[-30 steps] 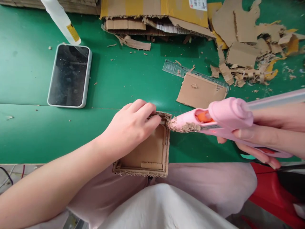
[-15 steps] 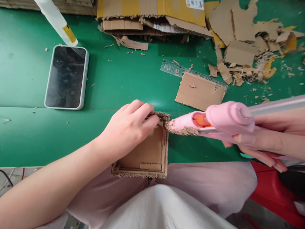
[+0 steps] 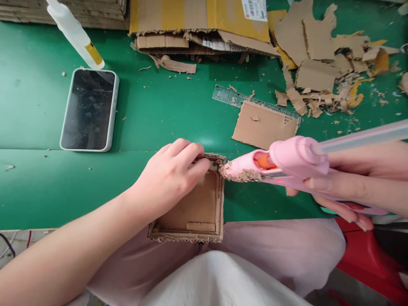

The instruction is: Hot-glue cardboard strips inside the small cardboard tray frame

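A shallow square cardboard box (image 3: 191, 204) lies at the table's front edge, partly overhanging my lap. My left hand (image 3: 178, 170) closes over its far wall, thumb inside, and hides the far left corner. A short cardboard strip (image 3: 200, 226) lies inside along the near wall. In my right hand (image 3: 347, 191) is a pink glue gun (image 3: 287, 163), with a clear glue stick (image 3: 366, 134) coming out of its back. Its nozzle, crusted with cardboard bits, is at the box's far right corner; exact contact I cannot tell.
Beyond the glue gun, a cardboard piece (image 3: 264, 125) overlaps a clear ruler (image 3: 226, 94). A phone (image 3: 89, 110) and a white bottle (image 3: 76, 36) are on the left. Torn cardboard scraps (image 3: 318, 76) pile at the far right, beside a yellow-taped carton (image 3: 197, 17).
The view has shifted slightly, so the table things appear a little lower. The glue gun has moved slightly left, its nozzle staying by the box's far right corner. Both holds are unchanged.
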`<state>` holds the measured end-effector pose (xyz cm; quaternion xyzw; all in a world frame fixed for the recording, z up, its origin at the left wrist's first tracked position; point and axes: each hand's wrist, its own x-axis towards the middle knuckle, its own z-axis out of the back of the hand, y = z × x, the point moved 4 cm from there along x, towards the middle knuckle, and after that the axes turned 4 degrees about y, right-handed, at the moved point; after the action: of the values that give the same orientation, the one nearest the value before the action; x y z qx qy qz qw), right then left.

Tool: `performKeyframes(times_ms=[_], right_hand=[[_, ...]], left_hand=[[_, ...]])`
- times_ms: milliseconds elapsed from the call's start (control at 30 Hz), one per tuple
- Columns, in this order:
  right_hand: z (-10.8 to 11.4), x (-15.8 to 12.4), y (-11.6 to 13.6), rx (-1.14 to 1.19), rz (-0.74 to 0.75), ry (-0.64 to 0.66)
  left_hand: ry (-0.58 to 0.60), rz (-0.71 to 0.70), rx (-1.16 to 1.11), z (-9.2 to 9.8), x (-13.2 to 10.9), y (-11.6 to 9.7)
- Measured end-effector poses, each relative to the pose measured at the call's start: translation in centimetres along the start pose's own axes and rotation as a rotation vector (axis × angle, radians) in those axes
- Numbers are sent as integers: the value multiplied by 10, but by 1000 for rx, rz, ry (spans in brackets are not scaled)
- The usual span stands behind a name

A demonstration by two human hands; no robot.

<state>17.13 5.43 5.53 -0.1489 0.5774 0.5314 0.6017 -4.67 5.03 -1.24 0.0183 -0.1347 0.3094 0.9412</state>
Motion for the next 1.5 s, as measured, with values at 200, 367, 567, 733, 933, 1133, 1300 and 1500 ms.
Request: performKeyframes(times_ms=[200, 367, 567, 733, 933, 1133, 1300, 1500], right_hand=[[-1, 0, 7, -17, 14, -21], [-3, -5, 12, -81, 54, -58], [-1, -7, 6, -87, -18, -57], [0, -5, -2, 14, -111, 1], [0, -5, 0, -8, -97, 10], [-2, -6, 11, -71, 11, -54], [-6, -9, 15, -134, 47, -149], [-15, -12, 7, -198, 79, -276]], left_hand=[[-5, -6, -11, 0, -1, 1], [-4, -1, -16, 0, -1, 1], [-8, -1, -29, 0, -1, 2], [-7, -2, -37, 0, -1, 1], [-21, 0, -32, 0, 0, 1], [-17, -4, -27, 0, 0, 1], [-43, -11, -11, 2, 0, 0], [-43, -7, -19, 0, 0, 1]])
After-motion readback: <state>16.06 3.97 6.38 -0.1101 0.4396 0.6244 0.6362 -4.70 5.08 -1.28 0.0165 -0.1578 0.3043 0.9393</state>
